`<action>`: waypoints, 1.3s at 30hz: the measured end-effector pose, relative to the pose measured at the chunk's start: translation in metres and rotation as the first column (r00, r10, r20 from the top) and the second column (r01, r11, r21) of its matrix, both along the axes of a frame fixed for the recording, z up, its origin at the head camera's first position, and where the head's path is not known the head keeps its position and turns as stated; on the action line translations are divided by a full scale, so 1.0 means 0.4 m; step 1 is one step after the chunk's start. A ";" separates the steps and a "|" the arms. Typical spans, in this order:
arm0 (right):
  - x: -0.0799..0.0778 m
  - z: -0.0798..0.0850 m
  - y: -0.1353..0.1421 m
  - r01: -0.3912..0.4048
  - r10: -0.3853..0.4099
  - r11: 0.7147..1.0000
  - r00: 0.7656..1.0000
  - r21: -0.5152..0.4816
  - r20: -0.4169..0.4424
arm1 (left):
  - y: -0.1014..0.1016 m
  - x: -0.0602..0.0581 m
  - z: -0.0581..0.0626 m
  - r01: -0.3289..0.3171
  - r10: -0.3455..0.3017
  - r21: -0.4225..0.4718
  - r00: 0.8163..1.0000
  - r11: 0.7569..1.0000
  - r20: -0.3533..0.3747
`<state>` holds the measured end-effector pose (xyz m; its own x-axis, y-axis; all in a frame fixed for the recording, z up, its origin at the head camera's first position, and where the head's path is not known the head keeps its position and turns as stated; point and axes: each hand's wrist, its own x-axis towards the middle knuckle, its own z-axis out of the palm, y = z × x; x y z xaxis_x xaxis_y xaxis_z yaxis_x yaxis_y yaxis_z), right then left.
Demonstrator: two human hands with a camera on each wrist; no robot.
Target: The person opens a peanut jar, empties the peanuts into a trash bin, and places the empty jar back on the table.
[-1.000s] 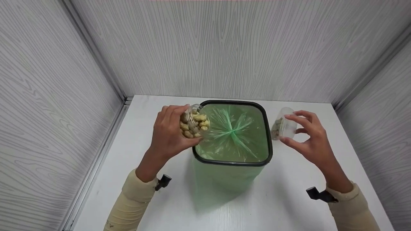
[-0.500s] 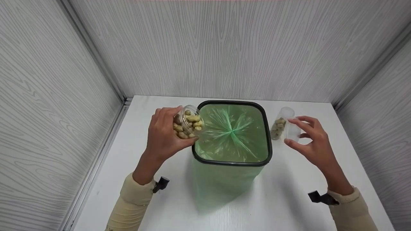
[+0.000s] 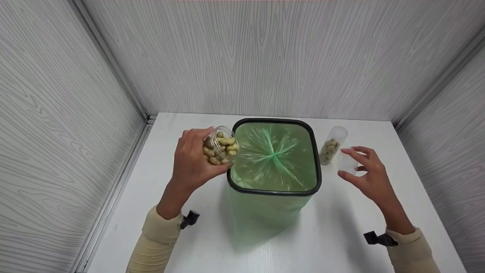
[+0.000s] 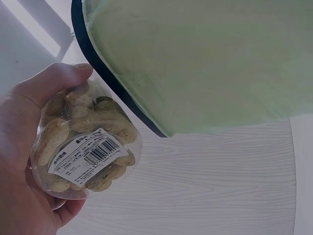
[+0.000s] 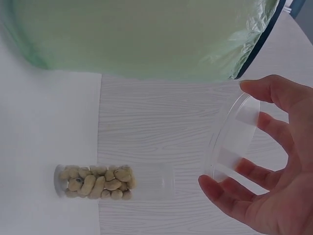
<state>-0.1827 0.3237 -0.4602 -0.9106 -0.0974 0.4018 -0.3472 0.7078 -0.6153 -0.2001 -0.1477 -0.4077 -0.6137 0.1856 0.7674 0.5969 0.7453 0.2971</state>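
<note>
In the head view my left hand [image 3: 189, 161] grips a clear plastic jar [image 3: 221, 147] filled with unshelled peanuts, tilted so its mouth faces right, at the left rim of a green-lined bin [image 3: 273, 193]. The jar's base, with a white barcode label [image 4: 88, 157], shows in the left wrist view. On the bin's other side my right hand [image 3: 371, 172] pinches a translucent round lid [image 5: 234, 134] by its edge, thumb and fingers spread around it. Beyond that hand a tall clear jar [image 3: 333, 146], partly filled with peanuts, stands on the table without a lid.
The bin has a black square rim, and its green bag is gathered to a knot inside. It stands mid-table on a white tabletop [image 3: 151, 227]. Grey wood-grain panels [image 3: 265, 57] enclose the back and both sides.
My left hand has drawn the peanut jar slightly left. The right hand has moved the lid away from the tall jar, rightward and toward me, leaving that jar in full view.
</note>
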 end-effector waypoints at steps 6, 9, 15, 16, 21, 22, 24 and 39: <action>0.004 -0.031 0.019 0.009 -0.011 0.999 0.999 0.036 0.036 | 0.001 -0.004 -0.001 -0.011 0.011 -0.002 1.000 1.000 0.003; 0.007 -0.044 0.031 0.025 -0.028 0.998 0.998 0.051 0.052 | 0.000 -0.003 -0.003 -0.014 0.014 -0.001 1.000 1.000 0.000; 0.008 -0.073 0.046 0.040 -0.047 0.996 0.994 0.081 0.098 | -0.005 0.002 -0.006 -0.016 0.016 0.010 1.000 1.000 -0.004; 0.007 -0.078 0.048 0.040 -0.049 0.995 0.993 0.087 0.106 | -0.007 0.002 -0.006 -0.016 0.016 0.012 1.000 1.000 -0.003; 0.003 -0.104 0.057 0.040 -0.055 0.993 0.989 0.111 0.134 | -0.012 0.003 -0.009 -0.021 0.021 0.013 1.000 1.000 0.008; 0.003 -0.110 0.060 0.040 -0.056 0.993 0.989 0.115 0.137 | -0.013 0.003 -0.011 -0.023 0.023 0.012 1.000 1.000 0.010; 0.004 -0.123 0.065 0.041 -0.059 0.991 0.988 0.124 0.144 | -0.014 0.004 -0.014 -0.024 0.024 0.011 1.000 1.000 0.013; 0.019 -0.230 0.093 0.058 -0.128 0.964 0.956 0.260 0.263 | -0.016 0.007 -0.029 -0.026 0.026 0.020 1.000 0.999 0.014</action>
